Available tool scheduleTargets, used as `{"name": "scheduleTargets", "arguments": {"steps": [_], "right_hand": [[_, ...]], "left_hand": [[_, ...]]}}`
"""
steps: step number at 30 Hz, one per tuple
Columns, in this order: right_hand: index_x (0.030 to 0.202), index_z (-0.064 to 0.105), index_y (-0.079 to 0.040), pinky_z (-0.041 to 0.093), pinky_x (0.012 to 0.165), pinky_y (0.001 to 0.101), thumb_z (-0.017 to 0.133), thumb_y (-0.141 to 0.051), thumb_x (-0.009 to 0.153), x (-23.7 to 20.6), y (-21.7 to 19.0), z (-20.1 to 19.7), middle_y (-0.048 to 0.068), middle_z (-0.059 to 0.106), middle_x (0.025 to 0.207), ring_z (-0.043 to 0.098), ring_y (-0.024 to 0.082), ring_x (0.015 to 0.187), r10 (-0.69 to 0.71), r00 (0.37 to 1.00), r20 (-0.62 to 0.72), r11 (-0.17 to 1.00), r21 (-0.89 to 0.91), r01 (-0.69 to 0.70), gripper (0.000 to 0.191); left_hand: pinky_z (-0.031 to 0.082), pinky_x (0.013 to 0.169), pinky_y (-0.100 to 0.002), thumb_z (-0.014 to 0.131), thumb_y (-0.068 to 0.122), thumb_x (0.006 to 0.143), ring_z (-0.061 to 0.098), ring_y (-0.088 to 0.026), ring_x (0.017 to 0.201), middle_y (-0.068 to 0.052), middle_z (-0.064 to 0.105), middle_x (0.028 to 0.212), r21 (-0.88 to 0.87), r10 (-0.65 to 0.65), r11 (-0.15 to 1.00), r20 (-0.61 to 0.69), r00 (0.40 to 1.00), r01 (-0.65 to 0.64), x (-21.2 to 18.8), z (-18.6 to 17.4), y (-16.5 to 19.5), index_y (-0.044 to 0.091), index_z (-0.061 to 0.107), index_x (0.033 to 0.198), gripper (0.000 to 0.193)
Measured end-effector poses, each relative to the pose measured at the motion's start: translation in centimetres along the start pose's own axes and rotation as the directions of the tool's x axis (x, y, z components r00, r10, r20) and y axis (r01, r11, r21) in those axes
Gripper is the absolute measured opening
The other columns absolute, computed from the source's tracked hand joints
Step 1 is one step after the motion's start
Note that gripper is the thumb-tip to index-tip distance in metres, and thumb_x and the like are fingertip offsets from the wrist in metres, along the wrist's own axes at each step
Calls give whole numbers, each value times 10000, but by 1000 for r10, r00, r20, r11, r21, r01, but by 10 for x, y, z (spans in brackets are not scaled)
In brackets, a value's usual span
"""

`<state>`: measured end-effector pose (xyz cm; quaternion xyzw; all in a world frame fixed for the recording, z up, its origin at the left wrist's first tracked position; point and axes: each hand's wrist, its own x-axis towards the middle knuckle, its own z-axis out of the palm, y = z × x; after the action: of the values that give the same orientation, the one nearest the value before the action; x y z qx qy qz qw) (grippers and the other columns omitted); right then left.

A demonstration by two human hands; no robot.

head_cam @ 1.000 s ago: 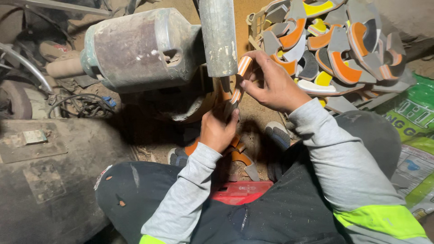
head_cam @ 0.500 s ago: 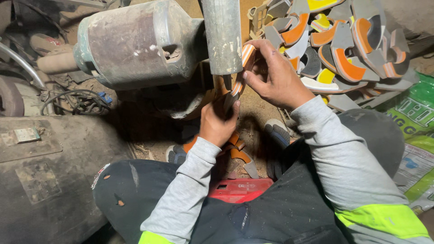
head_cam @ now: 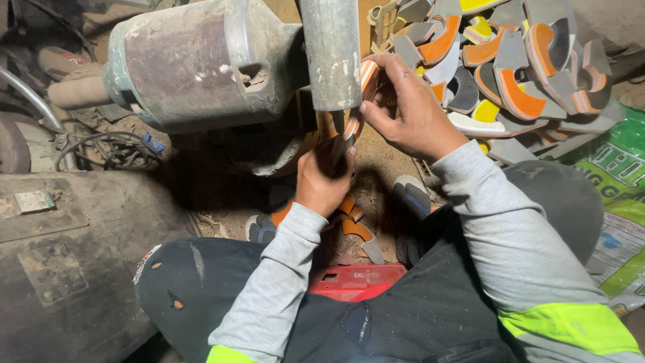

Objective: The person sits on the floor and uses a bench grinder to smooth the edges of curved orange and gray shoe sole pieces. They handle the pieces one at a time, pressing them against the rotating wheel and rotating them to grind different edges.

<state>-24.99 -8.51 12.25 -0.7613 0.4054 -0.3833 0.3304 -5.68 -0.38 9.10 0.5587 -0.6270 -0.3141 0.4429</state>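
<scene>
- The right hand (head_cam: 413,114) has its fingers curled around an orange-and-white sole piece (head_cam: 367,79), pinching its upper edge just beside the grey post (head_cam: 330,54).
- The left hand (head_cam: 324,178) is closed in a fist on the lower end of the same piece, just under the post; the part inside the fist is hidden.
- The motor housing (head_cam: 195,64) sits just left of both sets of fingers.
- A pile of cut soles (head_cam: 510,67) lies right of the right fingers.
- Orange offcuts (head_cam: 356,228) lie below the left fist, a red box (head_cam: 356,282) nearer the knees.
</scene>
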Motion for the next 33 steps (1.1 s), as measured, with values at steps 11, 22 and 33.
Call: {"name": "scheduleTargets", "arguments": {"steps": [11,22,33], "right_hand": [[1415,474,-9,560,789,303,757,-122,975,-3,4,8,103,635,1113,663,160,912,-25,999,-27,998,-54,24,535],[1400,476,-2,539,668,274,743,-112,978,-8,-3,19,87,618,1061,631,140,883,64,997,-36,998,-17,-65,511],[1369,465,9,571,649,267,716,-95,968,-19,-3,39,83,644,1001,618,126,857,158,985,-74,987,47,-155,484]], "left_hand": [[567,745,-394,732,140,921,737,-331,799,-184,729,885,17,21,1000,22,1000,-22,-1,-7,-4,10,711,1000,154],[553,704,-438,718,59,847,708,-414,799,-229,697,853,66,80,994,58,995,-84,-3,-19,-16,-29,666,910,120],[478,566,-457,596,-11,726,591,-408,568,-245,579,651,178,-75,983,181,981,42,0,-37,-25,-35,619,817,97]]}}
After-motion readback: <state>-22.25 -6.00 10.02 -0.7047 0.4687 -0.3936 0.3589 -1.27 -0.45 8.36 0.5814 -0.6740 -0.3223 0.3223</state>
